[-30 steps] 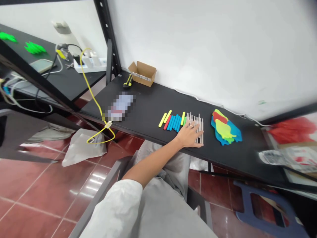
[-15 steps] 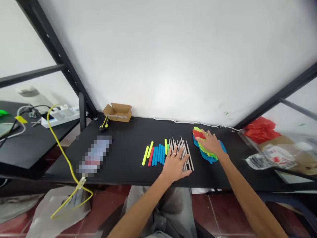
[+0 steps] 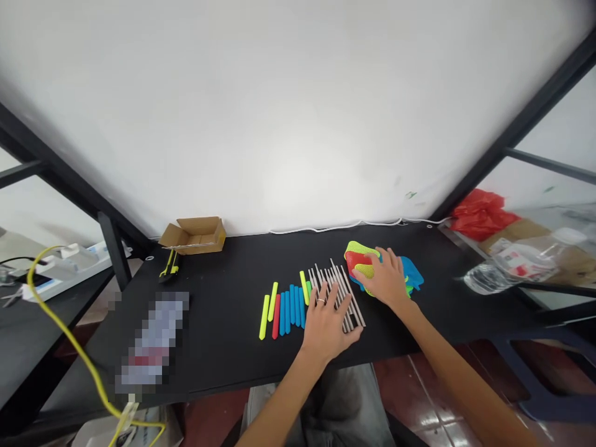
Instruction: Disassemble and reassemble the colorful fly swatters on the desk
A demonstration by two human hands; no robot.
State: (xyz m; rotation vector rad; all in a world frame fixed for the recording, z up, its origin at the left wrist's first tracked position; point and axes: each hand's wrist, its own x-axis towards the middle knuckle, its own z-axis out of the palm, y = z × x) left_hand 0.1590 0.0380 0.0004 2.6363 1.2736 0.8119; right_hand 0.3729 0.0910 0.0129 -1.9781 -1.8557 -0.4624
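My left hand [image 3: 328, 320] lies flat with fingers spread on a row of thin grey metal rods [image 3: 350, 297] on the black table [image 3: 223, 323]. Just left of the rods lie several short coloured sticks [image 3: 285, 302], yellow, red and blue, side by side. My right hand [image 3: 384, 279] rests on a pile of coloured mesh pieces [image 3: 359, 256], red, yellow-green and blue, its fingers curled over the top ones.
An open cardboard box [image 3: 193, 234] stands at the back left by the white wall, a yellow-black tool [image 3: 167, 268] beside it. A blurred flat item [image 3: 151, 338] lies at the left. A yellow cable [image 3: 69, 338] hangs at left. A plastic bottle [image 3: 507, 271] and red bag [image 3: 479, 211] sit at right.
The view has swung from the left to face the table. My right hand came into view and settled on the mesh pile, drawing it slightly left. My left hand stays on the rods.
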